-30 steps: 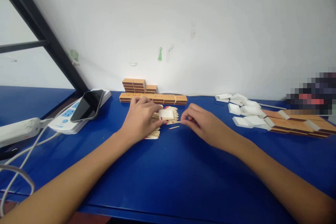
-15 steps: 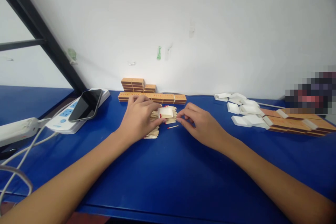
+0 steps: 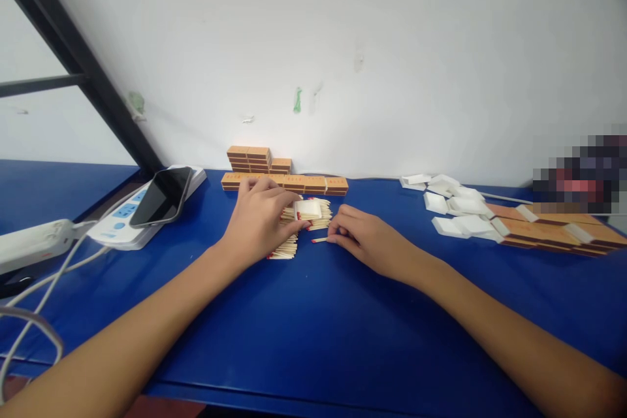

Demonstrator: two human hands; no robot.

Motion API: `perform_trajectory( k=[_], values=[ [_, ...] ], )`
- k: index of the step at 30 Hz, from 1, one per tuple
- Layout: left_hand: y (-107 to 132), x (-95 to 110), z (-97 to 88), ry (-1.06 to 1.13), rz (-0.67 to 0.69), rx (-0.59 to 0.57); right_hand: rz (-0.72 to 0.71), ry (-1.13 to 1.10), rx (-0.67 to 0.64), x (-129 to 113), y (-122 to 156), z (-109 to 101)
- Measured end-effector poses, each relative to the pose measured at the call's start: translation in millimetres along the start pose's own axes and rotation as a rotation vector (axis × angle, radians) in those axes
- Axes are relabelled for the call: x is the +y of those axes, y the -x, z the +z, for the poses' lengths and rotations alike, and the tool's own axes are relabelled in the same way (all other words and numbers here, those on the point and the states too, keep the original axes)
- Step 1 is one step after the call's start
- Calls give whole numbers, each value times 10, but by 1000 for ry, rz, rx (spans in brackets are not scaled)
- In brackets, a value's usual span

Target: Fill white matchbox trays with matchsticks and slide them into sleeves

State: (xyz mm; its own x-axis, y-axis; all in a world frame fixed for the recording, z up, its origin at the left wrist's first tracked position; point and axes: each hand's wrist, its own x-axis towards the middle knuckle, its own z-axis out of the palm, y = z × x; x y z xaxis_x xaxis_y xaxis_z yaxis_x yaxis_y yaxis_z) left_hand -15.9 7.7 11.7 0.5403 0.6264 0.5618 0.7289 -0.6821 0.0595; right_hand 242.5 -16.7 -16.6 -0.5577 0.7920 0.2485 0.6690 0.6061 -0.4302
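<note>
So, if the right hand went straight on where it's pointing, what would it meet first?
The loose match at its fingers; beyond that, probably the match pile by the left hand, though depth is hard to judge.

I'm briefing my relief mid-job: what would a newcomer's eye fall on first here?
Probably the two hands mid-table: the left hand at a small white tray amid a heap of matches, the right hand with its fingertips at the end of a loose match. Behind them, orange matchboxes stand by the wall. A dark phone rests on a white power strip at left; white trays lie jumbled at right.
</note>
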Motion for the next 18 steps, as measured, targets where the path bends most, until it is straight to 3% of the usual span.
perform_trajectory(
  k=[4,10,14,18],
  values=[
    [14,12,3,-2,-4,-32,-25,11,38,-23,12,-83],
    [23,136,-1,42,16,-58,-33,57,305,-172,-10,-155],
    [22,188,-1,65,13,-64,-64,115,325,-227,-38,-82],
    [6,94,-19,42,-8,-53,-35,75,337,-152,-44,-48]
  ],
)
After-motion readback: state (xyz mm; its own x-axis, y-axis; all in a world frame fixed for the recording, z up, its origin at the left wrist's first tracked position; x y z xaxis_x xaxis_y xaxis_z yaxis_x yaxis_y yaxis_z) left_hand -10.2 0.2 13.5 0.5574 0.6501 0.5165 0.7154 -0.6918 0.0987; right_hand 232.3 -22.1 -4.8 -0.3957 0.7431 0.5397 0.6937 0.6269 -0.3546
